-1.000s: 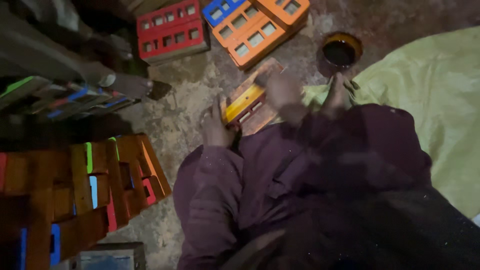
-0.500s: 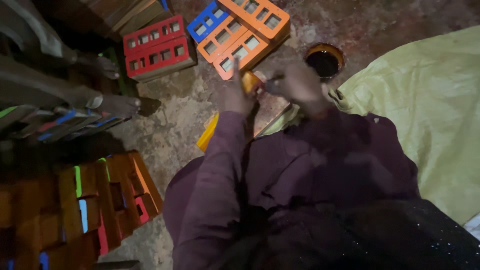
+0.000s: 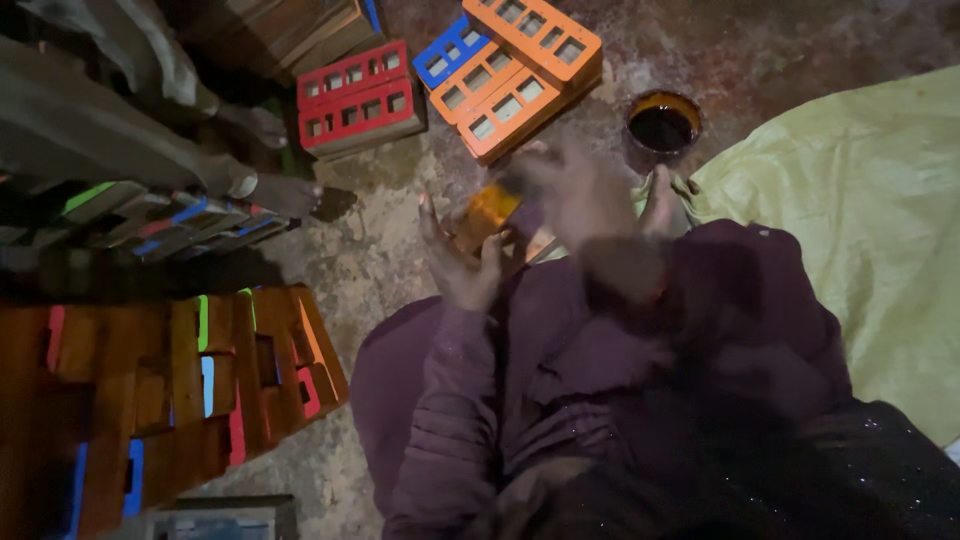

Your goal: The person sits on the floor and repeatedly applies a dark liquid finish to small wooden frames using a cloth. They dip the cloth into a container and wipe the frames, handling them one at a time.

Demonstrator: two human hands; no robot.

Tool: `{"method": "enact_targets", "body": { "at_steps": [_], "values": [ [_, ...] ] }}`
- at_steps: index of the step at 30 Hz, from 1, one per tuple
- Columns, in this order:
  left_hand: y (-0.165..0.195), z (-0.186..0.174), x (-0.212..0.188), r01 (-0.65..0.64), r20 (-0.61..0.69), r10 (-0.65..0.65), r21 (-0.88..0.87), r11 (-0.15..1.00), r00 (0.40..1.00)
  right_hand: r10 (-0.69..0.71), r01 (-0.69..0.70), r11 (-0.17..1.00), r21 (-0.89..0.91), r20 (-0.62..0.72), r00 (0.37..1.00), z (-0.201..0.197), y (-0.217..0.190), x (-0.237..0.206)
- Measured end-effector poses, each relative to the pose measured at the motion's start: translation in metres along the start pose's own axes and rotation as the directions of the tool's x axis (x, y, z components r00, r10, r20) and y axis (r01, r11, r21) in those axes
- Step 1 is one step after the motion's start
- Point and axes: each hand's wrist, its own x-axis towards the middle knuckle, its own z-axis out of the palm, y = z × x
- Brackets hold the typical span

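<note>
The left hand (image 3: 462,262) has closed its fingers round the orange wooden block (image 3: 487,212), now raised off the floor, while the blurred right hand (image 3: 578,195), grip unreadable, has come across its top, beside the dark pot (image 3: 663,122).

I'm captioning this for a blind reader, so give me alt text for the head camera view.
A person in purple sleeves holds a small yellow-orange block in the left hand, with the blurred right hand just above it. Orange, blue and red grid frames lie on the stone floor beside a tin of dark liquid.
</note>
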Motion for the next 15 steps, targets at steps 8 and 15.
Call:
{"method": "enact_targets", "body": {
  "at_steps": [8, 15],
  "values": [
    [-0.023, -0.003, -0.009, 0.133, 0.071, -0.124, -0.145, 0.980, 0.990, 0.143, -0.102, 0.877, 0.470, -0.052, 0.988, 0.025, 0.076, -0.004],
    [-0.064, -0.013, -0.012, 0.207, 0.124, -0.176, -0.315, 0.926, 0.977, 0.385, -0.500, 0.633, 0.592, 0.320, 0.866, 0.040, 0.071, 0.009]
  ]
}}
